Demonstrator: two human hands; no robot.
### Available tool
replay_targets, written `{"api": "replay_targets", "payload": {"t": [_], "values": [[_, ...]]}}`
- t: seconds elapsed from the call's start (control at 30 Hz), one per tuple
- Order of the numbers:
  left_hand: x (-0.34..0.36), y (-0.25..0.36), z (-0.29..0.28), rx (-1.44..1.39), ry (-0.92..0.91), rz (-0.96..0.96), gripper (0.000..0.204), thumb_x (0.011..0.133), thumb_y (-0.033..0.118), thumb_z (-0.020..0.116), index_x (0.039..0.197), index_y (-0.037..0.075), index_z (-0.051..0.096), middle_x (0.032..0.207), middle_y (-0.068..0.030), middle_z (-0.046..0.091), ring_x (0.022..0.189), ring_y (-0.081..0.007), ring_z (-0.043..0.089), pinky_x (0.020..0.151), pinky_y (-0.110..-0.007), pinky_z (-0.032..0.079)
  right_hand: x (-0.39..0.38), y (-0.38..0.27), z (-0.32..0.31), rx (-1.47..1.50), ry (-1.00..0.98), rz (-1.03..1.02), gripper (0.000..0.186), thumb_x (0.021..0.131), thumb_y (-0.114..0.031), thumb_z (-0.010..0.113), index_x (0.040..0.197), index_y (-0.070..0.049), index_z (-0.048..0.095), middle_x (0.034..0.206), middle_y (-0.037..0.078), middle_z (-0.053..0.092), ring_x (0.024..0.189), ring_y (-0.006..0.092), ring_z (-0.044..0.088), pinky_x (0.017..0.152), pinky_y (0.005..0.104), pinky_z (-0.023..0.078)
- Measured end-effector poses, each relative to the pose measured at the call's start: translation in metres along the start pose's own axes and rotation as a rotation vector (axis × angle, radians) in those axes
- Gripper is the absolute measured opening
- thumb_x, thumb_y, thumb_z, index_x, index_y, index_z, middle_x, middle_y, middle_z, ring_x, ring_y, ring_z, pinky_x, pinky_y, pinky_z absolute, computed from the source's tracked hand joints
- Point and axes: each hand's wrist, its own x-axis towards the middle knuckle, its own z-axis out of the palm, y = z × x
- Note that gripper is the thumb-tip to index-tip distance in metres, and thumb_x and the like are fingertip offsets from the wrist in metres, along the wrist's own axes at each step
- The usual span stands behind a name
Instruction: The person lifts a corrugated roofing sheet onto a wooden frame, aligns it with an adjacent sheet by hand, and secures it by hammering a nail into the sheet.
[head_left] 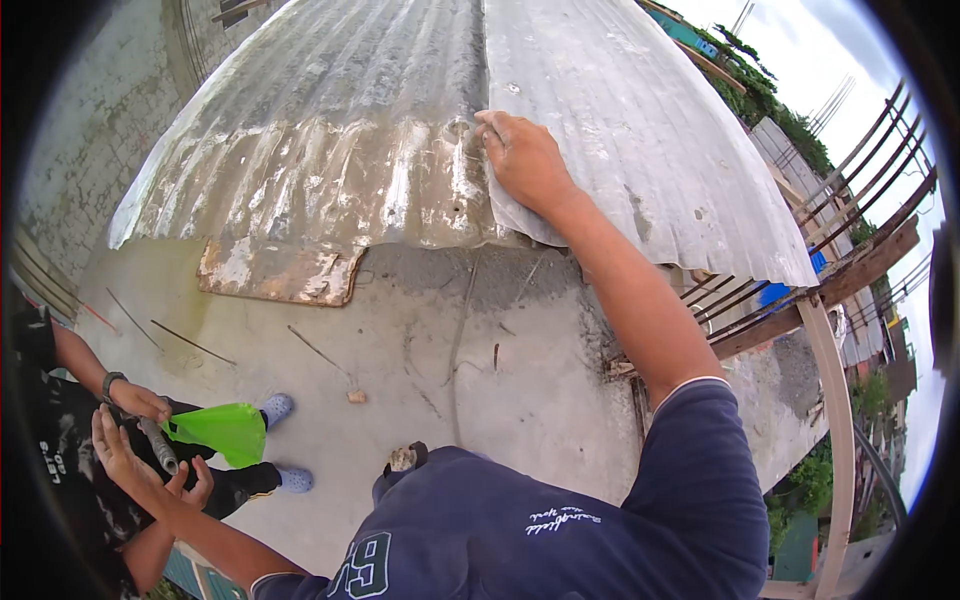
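My right hand (527, 165) rests on a light grey corrugated roofing sheet (620, 130), its fingers curled over the edge where that sheet overlaps a stained, rust-brown one (350, 175). At the lower left my left hand (128, 468) has its fingers stretched out. It is close to a grey ribbed, rod-like piece (158, 447) among another person's hands (195, 488); whether I touch the piece cannot be made out. That person's other hand (140, 400), with a dark wristband, is at a bright green bag or cloth (222, 432).
A worn board (280, 272) sticks out from under the front edge of the sheets. Thin rods (192, 342) stick up from the concrete slab (400, 350). On the right are a wooden post (828, 430), a beam (870, 265) and several rusty rebars (870, 185). The other person stands at left.
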Motion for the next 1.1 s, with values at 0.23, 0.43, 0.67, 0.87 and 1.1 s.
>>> {"api": "replay_targets", "payload": {"t": [0.23,0.43,0.67,0.87,1.1], "values": [[-0.017,0.018,0.030,0.612,-0.134,0.266,0.046,0.095,0.025,0.067,0.128,-0.005,0.058,0.127,-0.0143,0.063,0.117,-0.0235,0.058,0.103,-0.036,0.042,0.009,-0.011,-0.039,0.223,0.150,0.009,0.028,0.096,-0.015,0.058,0.120,-0.004,0.063,0.092,0.020,0.072,0.082,0.0325,0.071,0.077,0.0383,0.055],[-0.060,0.056,-0.013,0.800,-0.706,0.023,0.038,0.095,0.020,0.059,0.125,-0.004,0.059,0.121,-0.0178,0.063,0.113,-0.0289,0.059,0.100,-0.038,0.043,-0.006,-0.064,-0.109,0.801,0.180,0.121,0.039,0.098,-0.024,0.059,0.124,0.004,0.061,0.103,0.013,0.074,0.098,0.0179,0.070,0.083,0.0323,0.056],[-0.120,0.021,0.007,0.761,-0.650,0.178,0.059,0.094,0.034,0.063,0.138,-0.003,0.050,0.144,-0.0211,0.045,0.131,-0.0380,0.049,0.104,-0.040,0.044,-0.121,-0.138,-0.055,1.273,-1.037,-0.423,0.039,0.093,-0.027,0.068,0.118,0.002,0.066,0.094,0.017,0.074,0.087,0.0209,0.072,0.076,0.0351,0.056],[-0.180,0.007,0.025,-0.139,-0.039,-0.569,0.047,0.094,0.021,0.063,0.129,-0.006,0.046,0.106,-0.0119,0.057,0.081,-0.0202,0.066,0.065,-0.032,0.055,-0.161,-0.200,0.093,0.975,-1.283,0.188,0.039,0.100,-0.030,0.054,0.125,-0.002,0.063,0.105,0.011,0.073,0.092,0.0164,0.067,0.080,0.0316,0.052],[-0.241,-0.030,0.076,-0.523,-0.100,-0.589,0.023,0.095,0.022,0.063,0.104,0.008,0.048,0.077,-0.0025,0.056,0.050,-0.0128,0.056,0.039,-0.027,0.043,-0.160,-0.325,0.189,1.073,-1.402,0.302,0.058,0.101,-0.051,0.049,0.118,0.002,0.065,0.102,0.012,0.072,0.089,0.0177,0.067,0.075,0.0302,0.052]]}}
